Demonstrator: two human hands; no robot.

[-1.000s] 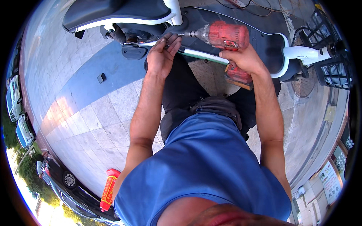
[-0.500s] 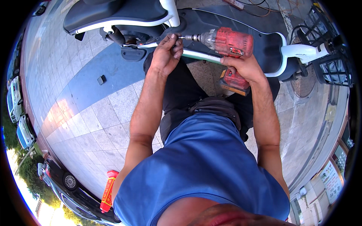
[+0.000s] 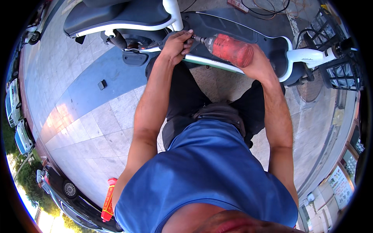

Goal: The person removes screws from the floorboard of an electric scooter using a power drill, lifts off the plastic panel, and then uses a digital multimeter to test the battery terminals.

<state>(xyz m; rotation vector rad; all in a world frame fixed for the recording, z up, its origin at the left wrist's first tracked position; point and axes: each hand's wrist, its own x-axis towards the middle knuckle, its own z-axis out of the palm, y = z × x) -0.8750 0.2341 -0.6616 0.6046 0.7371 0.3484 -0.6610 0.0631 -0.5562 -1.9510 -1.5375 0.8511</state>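
Note:
My right hand [image 3: 256, 64] is wrapped round the grip of a red cordless power driver [image 3: 230, 49], which is tilted with its nose toward my left hand. The tool's handle and battery are hidden behind its body and my hand. At the tip of the bit, my left hand [image 3: 178, 46] is closed, thumb and finger pinched together by the bit's end. What sits in that pinch is too small to make out. Both hands are over the black footboard [image 3: 229, 24] of a white and black electric scooter, beside its white side rail [image 3: 213, 64].
The scooter's black seat [image 3: 120, 19] is at upper left, its front basket [image 3: 342, 73] at far right. A small dark block [image 3: 102, 84] lies on the paving at left. Cables [image 3: 268, 13] and a power strip [image 3: 237, 5] lie beyond. Parked cars [image 3: 70, 194] line the left.
The driver has rotated: its nose now points up and left, and its battery has gone out of sight. My left hand has shifted slightly right and stays by the bit.

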